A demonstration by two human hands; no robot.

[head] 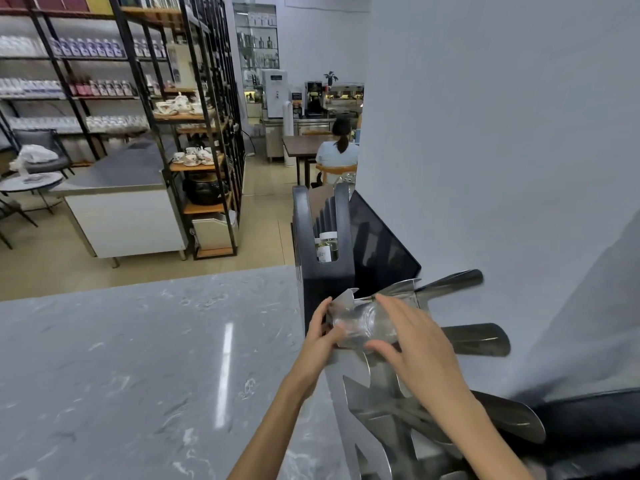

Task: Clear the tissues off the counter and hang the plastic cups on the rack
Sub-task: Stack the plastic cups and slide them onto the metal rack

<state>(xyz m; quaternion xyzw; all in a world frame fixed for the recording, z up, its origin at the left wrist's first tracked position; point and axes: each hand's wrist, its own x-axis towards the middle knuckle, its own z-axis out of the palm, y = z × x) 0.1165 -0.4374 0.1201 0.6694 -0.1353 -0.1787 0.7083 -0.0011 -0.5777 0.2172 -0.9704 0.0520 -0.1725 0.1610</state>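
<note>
A clear plastic cup (367, 323) lies on its side over a prong of the metal rack (377, 396) at the counter's right edge. My left hand (320, 336) grips the cup's left end. My right hand (412, 336) wraps over its right part from above. Metal paddle-shaped prongs (476, 339) stick out to the right of the cup and below my right forearm. I see no tissues on the grey marble counter (138, 375).
A black slotted holder (323, 244) with a small bottle in it stands just behind the rack, next to a dark screen (377, 247). A white wall (502, 133) closes the right side. Shelves, a steel table and a seated person are across the aisle.
</note>
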